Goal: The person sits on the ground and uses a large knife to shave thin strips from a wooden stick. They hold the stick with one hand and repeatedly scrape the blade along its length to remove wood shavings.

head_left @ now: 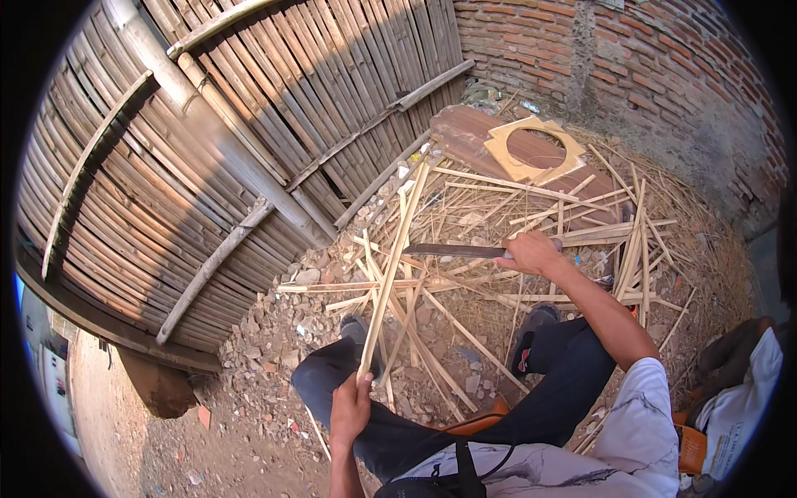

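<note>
My left hand [350,407] is closed around the lower end of a long, pale bamboo strip [393,270], which slants up and away from me. In my right hand [534,252] is the handle of a machete [457,251]. Its dark blade points left, and the tip lies close to the strip's right side; whether they touch I cannot tell. Split bamboo strips [440,311] lie crisscrossed on the ground beneath and between my feet. More strips [643,249] are heaped to the right of my right hand.
A bamboo slat wall [274,100] rises at the left, and a brick wall [647,75] stands behind. A cardboard piece with a round hole [498,153] rests on a brown board [457,137] at the back. Rubble [257,373] covers the ground. Beside me at the right is a white sack [743,398].
</note>
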`<state>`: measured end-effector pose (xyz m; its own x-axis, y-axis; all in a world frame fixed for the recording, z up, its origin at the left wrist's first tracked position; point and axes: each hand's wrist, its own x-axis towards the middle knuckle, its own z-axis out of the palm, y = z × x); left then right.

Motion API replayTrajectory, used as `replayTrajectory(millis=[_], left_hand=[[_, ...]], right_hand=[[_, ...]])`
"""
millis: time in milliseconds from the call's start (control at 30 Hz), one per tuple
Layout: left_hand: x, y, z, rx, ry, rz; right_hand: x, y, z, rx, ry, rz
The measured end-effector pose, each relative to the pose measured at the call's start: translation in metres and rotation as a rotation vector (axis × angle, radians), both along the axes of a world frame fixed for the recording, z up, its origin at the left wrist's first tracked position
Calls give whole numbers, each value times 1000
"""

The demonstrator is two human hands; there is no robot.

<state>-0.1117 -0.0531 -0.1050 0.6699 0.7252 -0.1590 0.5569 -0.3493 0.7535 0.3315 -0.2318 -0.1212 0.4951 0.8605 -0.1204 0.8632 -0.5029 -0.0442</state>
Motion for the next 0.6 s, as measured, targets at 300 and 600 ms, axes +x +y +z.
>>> replayTrajectory(millis=[300,600], left_hand=[[10,4,38,-160,-173,-17],[-12,7,27,-581,-133,55]], right_hand=[[-41,16,-79,-471,-36,230],[27,0,5,339,61,-474]])
